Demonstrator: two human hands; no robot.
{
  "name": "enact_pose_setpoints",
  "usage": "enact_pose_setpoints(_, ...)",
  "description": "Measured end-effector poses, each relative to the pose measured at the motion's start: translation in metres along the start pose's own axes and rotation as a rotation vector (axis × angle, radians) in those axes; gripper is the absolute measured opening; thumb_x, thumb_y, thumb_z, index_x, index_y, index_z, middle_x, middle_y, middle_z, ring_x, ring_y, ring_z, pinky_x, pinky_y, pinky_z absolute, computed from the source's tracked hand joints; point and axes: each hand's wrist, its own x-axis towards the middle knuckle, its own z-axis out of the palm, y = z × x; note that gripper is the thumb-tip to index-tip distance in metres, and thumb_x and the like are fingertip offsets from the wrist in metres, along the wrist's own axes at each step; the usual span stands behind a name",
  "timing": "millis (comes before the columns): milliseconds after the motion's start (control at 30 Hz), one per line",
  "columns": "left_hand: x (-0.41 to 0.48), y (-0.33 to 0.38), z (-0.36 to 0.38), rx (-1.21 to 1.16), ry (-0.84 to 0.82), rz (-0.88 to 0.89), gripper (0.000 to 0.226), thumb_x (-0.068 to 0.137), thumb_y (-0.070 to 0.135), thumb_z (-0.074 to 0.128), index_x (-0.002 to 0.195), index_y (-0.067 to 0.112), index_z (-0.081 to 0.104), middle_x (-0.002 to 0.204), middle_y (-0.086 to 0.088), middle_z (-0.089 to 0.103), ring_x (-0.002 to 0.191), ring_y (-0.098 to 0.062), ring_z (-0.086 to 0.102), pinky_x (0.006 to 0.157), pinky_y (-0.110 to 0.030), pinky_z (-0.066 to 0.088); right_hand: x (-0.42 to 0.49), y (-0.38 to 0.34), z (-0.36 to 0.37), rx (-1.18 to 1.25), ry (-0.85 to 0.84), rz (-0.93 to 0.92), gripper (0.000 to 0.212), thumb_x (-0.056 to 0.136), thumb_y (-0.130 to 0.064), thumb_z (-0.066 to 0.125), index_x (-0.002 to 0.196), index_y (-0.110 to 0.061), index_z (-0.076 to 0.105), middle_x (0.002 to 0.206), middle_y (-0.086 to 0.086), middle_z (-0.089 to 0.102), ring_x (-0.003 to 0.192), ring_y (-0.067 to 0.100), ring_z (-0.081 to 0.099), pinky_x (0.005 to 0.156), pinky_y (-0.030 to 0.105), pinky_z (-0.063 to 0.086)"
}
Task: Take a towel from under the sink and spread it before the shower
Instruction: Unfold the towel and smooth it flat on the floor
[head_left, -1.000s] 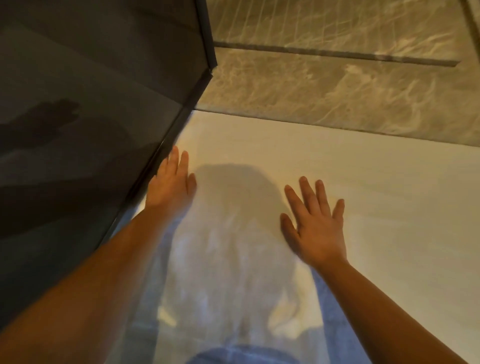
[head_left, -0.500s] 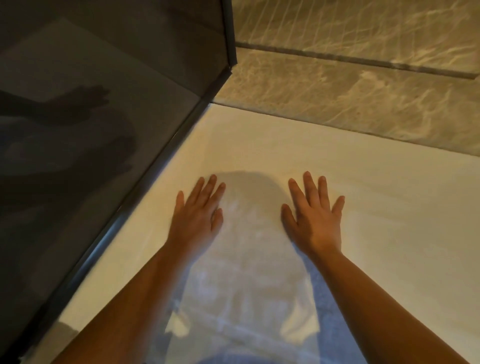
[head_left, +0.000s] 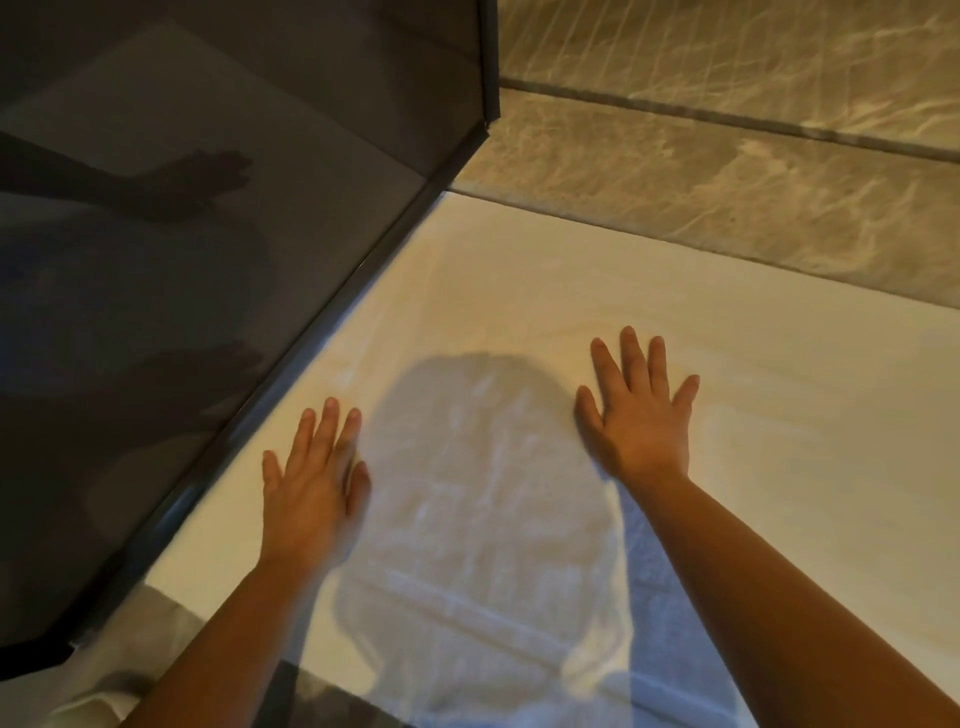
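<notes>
A white towel (head_left: 519, 291) lies spread flat on the floor, its left edge running along the dark frame of the shower's glass panel (head_left: 208, 249). My left hand (head_left: 311, 478) rests palm down on the towel near that frame, fingers straight. Further right, my right hand (head_left: 641, 415) presses flat on the towel with fingers spread. My head's shadow falls on the cloth between the two hands.
Grey-brown marble floor tiles (head_left: 727, 171) lie beyond the towel's far edge. The dark glass panel with its black bottom rail (head_left: 332, 322) stands at the left, ending at a corner post (head_left: 488, 67). A rumpled bit of white cloth (head_left: 104, 686) shows at the bottom left.
My left hand has slid back toward me and away from the glass rail across the towel. My right hand stays pressed in about the same spot.
</notes>
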Motion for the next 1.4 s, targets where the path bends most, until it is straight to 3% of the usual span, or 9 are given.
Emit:
enact_pose_setpoints(167, -0.019, -0.002, -0.005, -0.007, 0.009, -0.123, 0.053, 0.095, 0.032, 0.025, 0.144, 0.013, 0.022, 0.155, -0.011, 0.009, 0.142, -0.027, 0.003, 0.112, -0.056, 0.010, -0.001, -0.003, -0.001, 0.007, 0.022, 0.003, 0.057, 0.092, -0.047, 0.017, 0.144, -0.029, 0.001, 0.157, 0.003, -0.007, 0.142, 0.027, -0.013, 0.111, 0.059, 0.002)
enact_pose_setpoints(267, -0.030, 0.030, -0.003, -0.082, 0.101, 0.018, 0.050, 0.091, 0.027, 0.033, 0.136, 0.005, 0.038, 0.149, -0.018, 0.026, 0.139, -0.035, 0.017, 0.109, -0.056, 0.015, -0.002, -0.003, -0.002, 0.033, 0.037, 0.000, 0.056, 0.093, -0.044, 0.021, 0.144, -0.025, 0.009, 0.157, 0.005, -0.001, 0.142, 0.028, -0.008, 0.111, 0.058, 0.004)
enact_pose_setpoints(433, -0.043, 0.082, 0.021, -0.018, -0.062, 0.248, 0.055, 0.092, 0.042, 0.021, 0.145, 0.025, 0.014, 0.152, 0.002, -0.006, 0.142, -0.023, -0.004, 0.111, -0.048, 0.002, -0.008, -0.006, -0.007, 0.145, 0.093, -0.007, 0.050, 0.094, -0.034, 0.031, 0.140, -0.016, 0.026, 0.155, 0.010, 0.013, 0.142, 0.028, 0.002, 0.112, 0.056, 0.006)
enact_pose_setpoints(667, -0.050, 0.066, 0.022, 0.072, -0.049, 0.228, 0.056, 0.090, 0.042, 0.019, 0.143, 0.025, 0.023, 0.152, -0.003, 0.016, 0.139, -0.024, 0.010, 0.107, -0.057, 0.015, -0.077, -0.066, 0.008, 0.138, 0.053, -0.271, 0.052, 0.086, -0.029, 0.053, 0.133, -0.010, 0.042, 0.146, 0.019, 0.034, 0.135, 0.043, 0.026, 0.100, 0.064, 0.028)
enact_pose_setpoints(733, -0.051, 0.060, 0.020, 0.074, -0.048, 0.205, 0.056, 0.089, 0.042, 0.021, 0.142, 0.025, 0.023, 0.152, -0.003, 0.019, 0.138, -0.024, 0.011, 0.105, -0.058, 0.016, -0.100, -0.080, 0.019, 0.054, 0.030, -0.314, 0.052, 0.087, -0.034, 0.046, 0.135, -0.013, 0.041, 0.146, 0.016, 0.036, 0.133, 0.043, 0.029, 0.097, 0.064, 0.032)
enact_pose_setpoints(933, -0.051, 0.043, 0.019, 0.050, -0.079, 0.148, 0.056, 0.086, 0.049, 0.004, 0.138, 0.036, -0.009, 0.150, 0.008, -0.012, 0.138, -0.015, -0.015, 0.111, -0.054, 0.006, -0.112, -0.051, 0.028, 0.058, -0.032, -0.200, 0.062, 0.094, -0.044, 0.029, 0.145, -0.019, 0.006, 0.156, 0.003, 0.002, 0.141, 0.025, -0.011, 0.113, 0.053, 0.005)
enact_pose_setpoints(1100, -0.055, 0.039, 0.008, 0.015, -0.070, 0.167, 0.061, 0.087, 0.044, 0.008, 0.144, 0.022, 0.013, 0.154, -0.004, 0.003, 0.141, -0.022, -0.002, 0.111, -0.055, 0.011, -0.132, -0.023, 0.017, 0.014, -0.086, -0.031, 0.064, 0.092, -0.055, 0.012, 0.145, -0.021, 0.001, 0.156, 0.008, -0.007, 0.142, 0.031, -0.010, 0.112, 0.054, 0.006)
enact_pose_setpoints(1233, -0.063, 0.059, 0.011, -0.006, -0.092, 0.174, 0.054, 0.096, 0.032, 0.030, 0.144, 0.011, 0.017, 0.155, -0.012, 0.005, 0.142, -0.027, -0.001, 0.113, -0.049, 0.006, -0.153, -0.015, 0.011, 0.045, -0.066, 0.055, 0.066, 0.093, -0.050, 0.025, 0.145, -0.015, 0.004, 0.155, 0.016, -0.003, 0.141, 0.036, -0.006, 0.110, 0.058, 0.009)
enact_pose_setpoints(1400, -0.092, 0.122, 0.032, -0.041, -0.113, 0.364, 0.053, 0.094, 0.029, 0.035, 0.143, 0.011, 0.023, 0.154, -0.010, 0.017, 0.140, -0.022, 0.002, 0.111, -0.048, 0.008, -0.195, 0.000, 0.028, 0.058, -0.123, 0.004, 0.065, 0.093, -0.049, 0.026, 0.144, -0.021, -0.002, 0.155, 0.011, -0.009, 0.137, 0.031, -0.021, 0.112, 0.055, 0.003)
